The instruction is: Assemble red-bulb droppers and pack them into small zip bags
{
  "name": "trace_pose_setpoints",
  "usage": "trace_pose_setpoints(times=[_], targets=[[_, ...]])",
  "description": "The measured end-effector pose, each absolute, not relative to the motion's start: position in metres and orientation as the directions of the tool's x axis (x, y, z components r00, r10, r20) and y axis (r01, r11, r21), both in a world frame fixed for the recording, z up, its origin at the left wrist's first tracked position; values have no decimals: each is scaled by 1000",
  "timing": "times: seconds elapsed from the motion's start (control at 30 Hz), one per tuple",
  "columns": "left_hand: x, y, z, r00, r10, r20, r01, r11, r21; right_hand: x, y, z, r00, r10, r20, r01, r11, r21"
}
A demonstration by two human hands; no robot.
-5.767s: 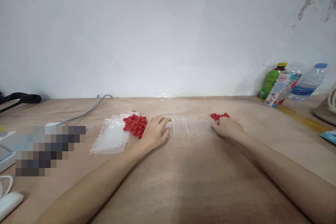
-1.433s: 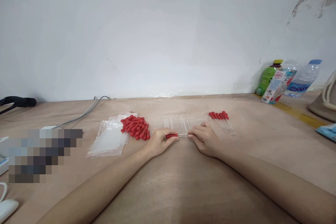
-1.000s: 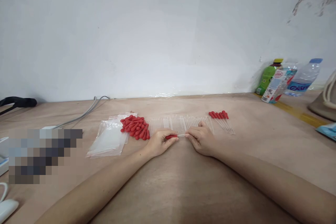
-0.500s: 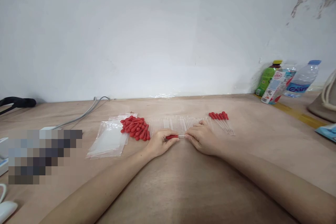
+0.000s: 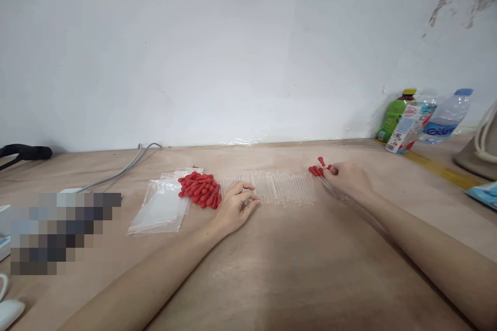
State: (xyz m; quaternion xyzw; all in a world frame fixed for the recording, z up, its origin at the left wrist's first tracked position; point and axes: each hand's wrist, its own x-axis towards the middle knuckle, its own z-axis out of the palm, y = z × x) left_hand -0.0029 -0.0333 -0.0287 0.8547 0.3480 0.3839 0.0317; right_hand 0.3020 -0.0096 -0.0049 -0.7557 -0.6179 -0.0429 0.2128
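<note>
My right hand (image 5: 347, 178) pinches a dropper (image 5: 321, 161) whose red bulb points up and away from the fingers, above a small group of finished droppers (image 5: 315, 171) with red bulbs and clear tubes. Part of that group is hidden behind the hand. My left hand (image 5: 237, 207) rests with fingers apart and slightly curled at the left end of a row of clear glass tubes (image 5: 287, 189), holding nothing. Just left of it lies a heap of red rubber bulbs (image 5: 199, 190).
Clear zip bags (image 5: 159, 207) lie left of the bulbs. A grey cable (image 5: 124, 169) runs to the wall. Bottles (image 5: 396, 116) and a carton-like container (image 5: 407, 129) stand at the back right, by yellow tape (image 5: 438, 168). A blue packet (image 5: 483, 195) is at the right edge.
My right hand has moved right, carrying the dropper from the middle to the group of droppers. My left hand has let go of the red bulb and its fingers have opened.
</note>
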Motion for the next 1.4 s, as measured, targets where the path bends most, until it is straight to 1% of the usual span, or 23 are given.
trace_pose_setpoints(times=[0.13,0.3,0.4,0.5,0.63,0.87,1.0,1.07,1.13,1.23,1.3,1.4], targets=[[-3,-32,-30,456,633,625,569,-748,342,309,-9,-9,241,940,244,964,-201,-175],[-2,-36,-26,463,649,603,561,-741,367,308,-8,-5,292,937,192,953,-268,-144],[-1,-37,-24,488,642,591,561,-750,352,302,-10,-1,266,946,184,960,-244,-136],[-1,-37,-22,515,632,579,563,-759,328,289,-14,-1,214,958,190,971,-186,-153],[-1,-37,-23,524,630,574,571,-760,312,272,-13,-8,162,976,147,978,-140,-152],[2,-35,-25,438,670,599,644,-699,311,265,-4,-21,188,971,144,978,-171,-124],[-7,-26,-12,383,703,600,762,-607,226,262,-5,-21,196,970,142,973,-174,-152],[-19,-17,-1,333,727,600,841,-517,159,260,-7,-19,207,964,167,971,-181,-160],[-36,-6,12,275,770,576,913,-397,94,259,-9,-19,209,952,223,972,-177,-153],[-67,10,26,218,853,475,969,-246,-5,255,-11,-20,179,927,330,982,-145,-125],[-86,19,32,244,891,383,969,-243,-52,251,-12,-24,145,898,415,988,-111,-105],[-104,27,34,353,903,244,936,-340,-94,245,-15,-31,61,845,531,996,-14,-92]])
